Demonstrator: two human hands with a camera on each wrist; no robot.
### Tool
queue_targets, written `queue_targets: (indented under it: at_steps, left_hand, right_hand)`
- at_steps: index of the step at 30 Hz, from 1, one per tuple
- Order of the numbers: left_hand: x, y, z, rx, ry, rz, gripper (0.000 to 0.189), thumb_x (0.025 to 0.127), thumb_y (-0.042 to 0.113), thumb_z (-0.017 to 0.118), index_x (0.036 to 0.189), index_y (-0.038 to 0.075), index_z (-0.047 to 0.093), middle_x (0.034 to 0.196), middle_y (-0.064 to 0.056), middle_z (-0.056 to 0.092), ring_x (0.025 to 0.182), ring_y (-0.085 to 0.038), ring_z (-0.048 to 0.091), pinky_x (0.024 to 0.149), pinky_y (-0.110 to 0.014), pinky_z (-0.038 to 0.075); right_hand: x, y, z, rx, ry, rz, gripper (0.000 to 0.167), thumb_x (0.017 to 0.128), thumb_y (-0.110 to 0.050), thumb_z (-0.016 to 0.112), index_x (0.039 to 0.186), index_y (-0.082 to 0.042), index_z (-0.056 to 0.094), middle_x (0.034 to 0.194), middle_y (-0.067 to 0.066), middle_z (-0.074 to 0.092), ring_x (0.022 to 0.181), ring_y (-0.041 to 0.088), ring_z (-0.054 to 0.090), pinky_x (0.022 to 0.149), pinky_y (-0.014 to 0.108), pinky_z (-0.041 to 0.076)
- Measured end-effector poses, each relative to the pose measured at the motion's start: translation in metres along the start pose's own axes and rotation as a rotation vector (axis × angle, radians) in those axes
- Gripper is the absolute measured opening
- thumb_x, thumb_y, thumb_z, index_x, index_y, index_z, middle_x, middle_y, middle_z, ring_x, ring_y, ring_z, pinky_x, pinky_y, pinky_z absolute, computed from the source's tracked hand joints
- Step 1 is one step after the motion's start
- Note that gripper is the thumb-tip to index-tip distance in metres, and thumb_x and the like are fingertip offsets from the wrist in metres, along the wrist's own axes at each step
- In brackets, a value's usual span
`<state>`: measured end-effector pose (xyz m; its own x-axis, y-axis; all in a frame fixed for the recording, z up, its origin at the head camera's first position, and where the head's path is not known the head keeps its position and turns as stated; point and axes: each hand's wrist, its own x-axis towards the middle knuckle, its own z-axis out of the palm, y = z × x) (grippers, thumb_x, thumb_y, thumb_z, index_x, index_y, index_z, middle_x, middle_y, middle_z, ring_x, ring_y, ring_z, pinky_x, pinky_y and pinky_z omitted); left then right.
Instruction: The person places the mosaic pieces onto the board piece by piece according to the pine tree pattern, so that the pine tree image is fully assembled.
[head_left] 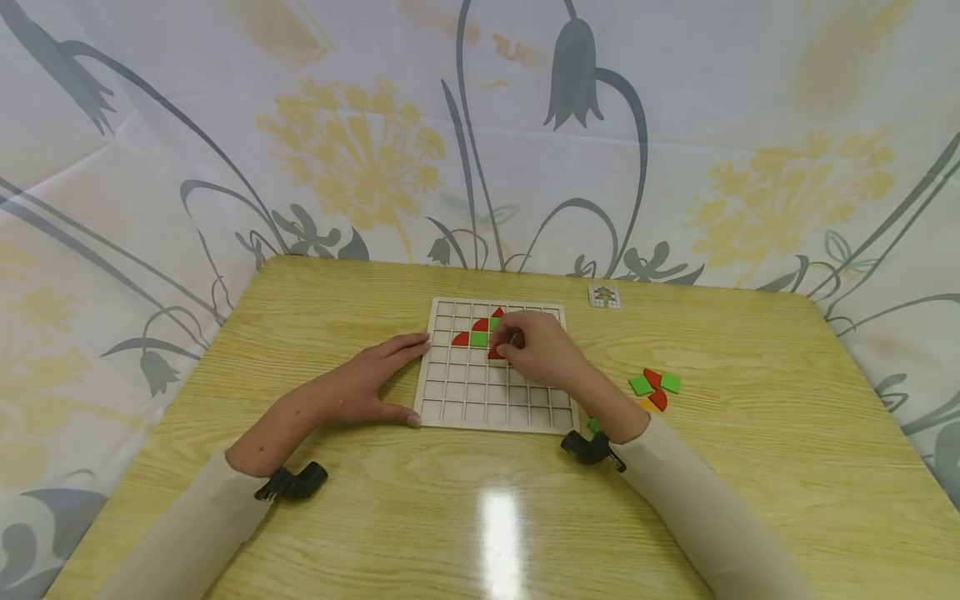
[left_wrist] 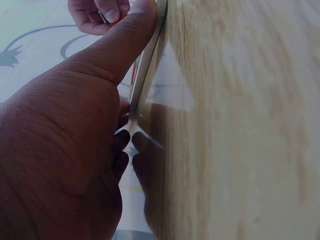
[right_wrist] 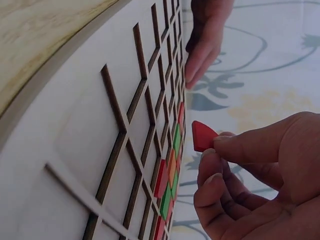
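A pale square board with a raised grid lies on the table. Toward its far side, red, green and orange tiles fill several cells, among them a green tile and an orange one. My right hand pinches a red quarter-round tile between thumb and fingertips, held just off the grid in the right wrist view. My left hand rests at the board's left edge, thumb at the near corner and fingers extended further up the side. The right hand covers some of the tiles in the head view.
Loose red, green and orange tiles, including a green square, lie right of the board; another green piece shows beside the right wrist. A small patterned card lies near the table's far edge. Behind the table hangs flowered cloth.
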<state>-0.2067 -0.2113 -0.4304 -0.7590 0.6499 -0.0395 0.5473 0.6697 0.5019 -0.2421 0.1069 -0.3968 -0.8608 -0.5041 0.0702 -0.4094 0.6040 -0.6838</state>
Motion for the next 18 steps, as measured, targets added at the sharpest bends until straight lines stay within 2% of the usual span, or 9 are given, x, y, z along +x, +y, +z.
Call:
queue_targets:
  at_steps: [5,10,18]
  left_hand:
    - [0.000,0.000,0.000,-0.007,0.001,0.000,0.110,0.088,0.060,0.081,0.171,0.014,0.024,0.178,-0.003,0.017,0.161,-0.035,0.022,0.125,-0.058,0.029]
    - [0.000,0.001,-0.001,-0.010,0.006,0.002,0.110,0.088,0.059,0.082,0.171,0.013,0.025,0.177,-0.003,0.017,0.161,-0.035,0.022,0.125,-0.059,0.029]
    - [0.000,0.001,0.000,-0.017,0.003,0.005,0.110,0.088,0.060,0.081,0.171,0.013,0.025,0.178,-0.004,0.017,0.161,-0.036,0.021,0.125,-0.059,0.029]
  right_hand:
    - [0.010,-0.001,0.006,0.012,-0.016,0.022,0.011,0.102,-0.005,0.067,0.101,-0.009,0.077,0.098,0.003,0.073,0.075,0.017,0.061,0.072,0.034,0.050]
    - [0.019,-0.001,0.012,-0.014,-0.018,0.004,0.009,0.100,-0.007,0.070,0.099,-0.009,0.078,0.096,0.003,0.073,0.081,0.018,0.065,0.076,0.036,0.054]
    - [0.022,0.001,0.019,-0.045,-0.033,-0.004,0.006,0.100,-0.008,0.071,0.099,-0.008,0.077,0.095,0.003,0.074,0.086,0.018,0.067,0.081,0.037,0.057]
